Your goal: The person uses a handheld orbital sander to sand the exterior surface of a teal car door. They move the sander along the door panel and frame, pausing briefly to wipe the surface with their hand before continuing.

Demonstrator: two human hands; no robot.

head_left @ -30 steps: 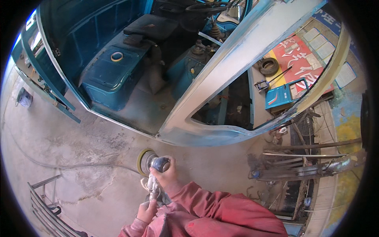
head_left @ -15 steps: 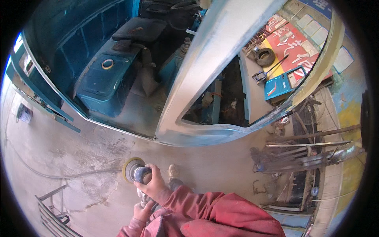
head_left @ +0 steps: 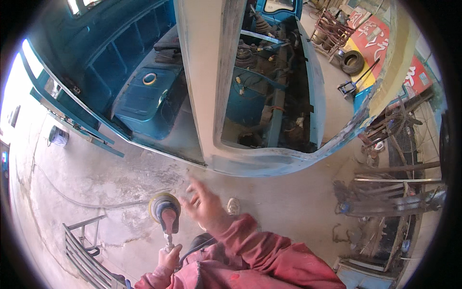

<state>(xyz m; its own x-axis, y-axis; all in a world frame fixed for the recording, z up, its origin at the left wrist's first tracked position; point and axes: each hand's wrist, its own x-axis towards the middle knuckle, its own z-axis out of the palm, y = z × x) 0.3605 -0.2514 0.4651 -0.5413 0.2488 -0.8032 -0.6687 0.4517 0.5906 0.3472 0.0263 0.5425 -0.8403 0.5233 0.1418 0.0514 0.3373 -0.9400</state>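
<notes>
Clock directions taken from the centre of the head view, 12 at the top. I place the sander (head_left: 170, 217) between 7 and 8 o'clock, held over the floor (head_left: 284, 212) and well apart from the cab (head_left: 255, 163). Its round pad, with a yellowish rim, lies on the side away from the camera, under a dusty body with a pinkish top. Hands: I see the left hand (head_left: 169, 259) at 7 o'clock, closed around the stem below the sander's body. The right hand (head_left: 208, 207), off the sander's 3 o'clock side, is empty, fingers spread wide and pointing toward 11; motion blur there, so I cannot tell whether a fingertip meets the rim. Both sleeves (head_left: 274, 253) are red and dusty. A grey hose (head_left: 91, 205) curves over the floor at 8 o'clock, above a slatted metal rack (head_left: 86, 250). I note a shoe (head_left: 233, 206) at 6. The cab's pale pillar (head_left: 202, 91) rises at 11, a blue box (head_left: 144, 106) inside the cab at 10. Further out: bucket (head_left: 58, 137) at 9; tyre (head_left: 352, 62) and jack (head_left: 346, 89) near 2.
</notes>
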